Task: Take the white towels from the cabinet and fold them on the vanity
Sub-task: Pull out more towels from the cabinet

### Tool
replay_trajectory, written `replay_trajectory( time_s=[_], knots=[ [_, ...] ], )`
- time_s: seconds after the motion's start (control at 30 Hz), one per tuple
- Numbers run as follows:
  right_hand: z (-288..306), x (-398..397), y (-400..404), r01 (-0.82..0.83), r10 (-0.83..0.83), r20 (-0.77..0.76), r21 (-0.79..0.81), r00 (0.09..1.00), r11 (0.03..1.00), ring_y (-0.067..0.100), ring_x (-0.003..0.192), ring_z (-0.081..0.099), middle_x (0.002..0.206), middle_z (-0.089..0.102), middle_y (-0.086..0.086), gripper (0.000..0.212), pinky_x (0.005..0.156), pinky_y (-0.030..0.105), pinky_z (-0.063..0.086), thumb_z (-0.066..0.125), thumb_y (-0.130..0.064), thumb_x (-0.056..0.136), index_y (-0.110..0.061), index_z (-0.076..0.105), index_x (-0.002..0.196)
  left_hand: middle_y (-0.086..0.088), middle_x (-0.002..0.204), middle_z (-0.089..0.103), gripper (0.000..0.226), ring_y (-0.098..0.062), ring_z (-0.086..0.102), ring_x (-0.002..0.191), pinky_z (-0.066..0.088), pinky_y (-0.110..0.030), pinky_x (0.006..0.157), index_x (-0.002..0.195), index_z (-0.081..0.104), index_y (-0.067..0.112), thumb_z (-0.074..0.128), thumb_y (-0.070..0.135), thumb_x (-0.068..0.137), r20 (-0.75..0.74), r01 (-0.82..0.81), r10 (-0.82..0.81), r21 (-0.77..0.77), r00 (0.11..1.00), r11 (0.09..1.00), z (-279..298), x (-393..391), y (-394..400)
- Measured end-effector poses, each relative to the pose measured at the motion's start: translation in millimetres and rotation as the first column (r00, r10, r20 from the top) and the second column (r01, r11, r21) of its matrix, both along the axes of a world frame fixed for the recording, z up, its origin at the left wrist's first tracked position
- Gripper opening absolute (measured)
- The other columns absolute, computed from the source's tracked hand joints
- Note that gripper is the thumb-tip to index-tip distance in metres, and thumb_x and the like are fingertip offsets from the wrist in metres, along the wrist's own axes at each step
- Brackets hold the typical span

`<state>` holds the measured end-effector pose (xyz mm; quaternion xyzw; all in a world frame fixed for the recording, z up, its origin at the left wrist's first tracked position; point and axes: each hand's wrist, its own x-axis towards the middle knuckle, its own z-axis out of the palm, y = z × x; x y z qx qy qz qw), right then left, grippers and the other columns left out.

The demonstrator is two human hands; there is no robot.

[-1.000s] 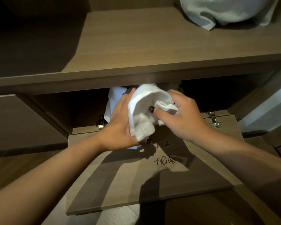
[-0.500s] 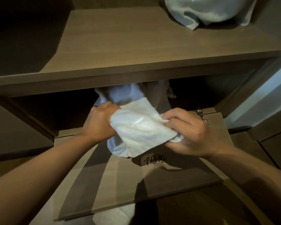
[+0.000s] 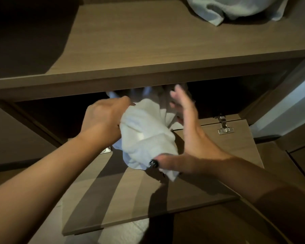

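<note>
Down at the cabinet: both hands were right at the mouth of the lower compartment (image 3: 60, 117), working a bunched white towel (image 3: 144, 136) out over the dropped-open door flap (image 3: 165, 199).
Left hand: left hand (image 3: 102, 120) had its fingers curled into the towel's left side, gripping a fistful of cloth.
Right hand: right hand (image 3: 188, 138) was spread, fingers (image 3: 179, 95) straight and a bit blurred, with only the thumb pressing the lower edge of the bundle. Not really a grip, more like cradling it.
Where the towel was: hanging between the two hands, just above the flap, not resting on anything I could see. More white cloth (image 3: 148, 90) showed behind it in the dark of the compartment, so probably more to pull out.
Progress: early days, I'd say. One towel was about out of the cabinet, nothing folded yet from what I could see there.
What's left: get the rest out, carry them to the vanity, then do all the folding.
Upper shelf: wood-look shelf (image 3: 148, 41) above the hands, with a pale crumpled cloth (image 3: 236, 7) at its far right. Couldn't tell if that one counted as a task towel.
Hardware: metal hinge (image 3: 224, 125) on the flap's right side.
Room: dim, brown wood panels all round, hard shadows from the arms across the flap, a lighter strip of wall (image 3: 289, 106) off to the right.
</note>
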<state>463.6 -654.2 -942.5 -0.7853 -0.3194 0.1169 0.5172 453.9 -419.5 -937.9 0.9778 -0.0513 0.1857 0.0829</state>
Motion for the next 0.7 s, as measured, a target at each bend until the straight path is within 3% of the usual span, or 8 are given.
replay_trajectory(
  time_s=[0.1,0.2,0.33,0.4,0.5,0.6,0.7],
  knots=[
    [-3,-2,19,-0.017,0.015,-0.015,-0.175,1.000,0.984,0.000,0.141,0.007,0.146,-0.009,-0.042,0.142,0.106,0.032,0.025,0.088,-0.053,0.053,-0.060,-0.025,0.138,-0.012,0.074,0.070,0.030,-0.036,0.067,0.063,0.053,-0.047,0.053,0.092,0.072,0.004,0.069,0.026,0.073,0.094,0.251,-0.243,-0.097,0.966,0.963,5,-12,-13],
    [-11,2,26,0.057,-0.046,0.046,-0.281,0.998,0.958,0.005,0.145,0.006,0.147,-0.010,-0.036,0.137,0.116,0.038,0.029,0.086,-0.040,0.063,-0.047,-0.024,0.144,-0.008,0.077,0.072,0.033,-0.029,0.069,0.067,0.055,-0.045,0.060,0.094,0.074,0.002,0.081,0.021,0.068,0.082,0.334,-0.325,-0.312,0.942,0.890,14,-10,-18],
    [-18,11,24,0.146,-0.115,0.135,-0.247,0.984,0.958,0.007,0.145,0.010,0.151,-0.007,-0.029,0.133,0.113,0.040,0.035,0.088,-0.040,0.063,-0.045,-0.013,0.149,-0.005,0.085,0.073,0.035,-0.016,0.070,0.079,0.057,-0.041,0.071,0.095,0.072,0.003,0.087,0.019,0.067,0.068,0.357,-0.377,-0.505,0.924,0.786,21,-12,-25],
    [-21,17,24,0.115,-0.067,0.215,-0.220,0.974,0.969,0.017,0.148,0.017,0.158,0.000,-0.018,0.123,0.107,0.046,0.043,0.089,-0.029,0.062,-0.046,0.005,0.151,-0.006,0.091,0.072,0.042,-0.016,0.070,0.085,0.057,-0.038,0.075,0.099,0.069,0.006,0.083,0.030,0.067,0.061,0.381,-0.428,-0.580,0.902,0.720,24,-16,-29],
    [-28,28,23,0.099,-0.076,0.258,-0.077,0.963,0.992,0.020,0.139,0.039,0.150,0.038,0.002,0.074,0.106,0.045,0.043,0.082,-0.002,0.068,-0.018,0.054,0.135,0.001,0.104,0.067,0.052,-0.007,0.067,0.096,0.055,-0.023,0.082,0.112,0.060,0.011,0.082,0.029,0.069,0.102,0.408,-0.451,-0.633,0.887,0.658,22,-18,-30],
    [-24,39,22,0.253,-0.263,0.134,0.090,0.955,0.963,0.014,0.120,0.057,0.124,0.061,0.002,0.053,0.102,0.037,0.047,0.066,0.017,0.074,-0.013,0.063,0.119,0.010,0.120,0.057,0.060,-0.005,0.060,0.109,0.049,-0.018,0.089,0.128,0.048,0.016,0.080,0.014,0.077,0.137,0.330,-0.323,-0.661,0.936,0.674,8,-20,-27],
    [-17,53,14,0.472,-0.429,-0.210,0.241,0.878,0.848,0.017,0.106,0.065,0.107,0.070,0.003,0.043,0.096,0.039,0.053,0.055,0.020,0.081,-0.009,0.066,0.111,-0.005,0.136,0.045,0.071,-0.018,0.048,0.126,0.043,-0.031,0.104,0.140,0.037,0.011,0.073,0.021,0.079,0.073,0.142,-0.124,-0.618,0.990,0.773,-28,-26,-26]
  ],
)
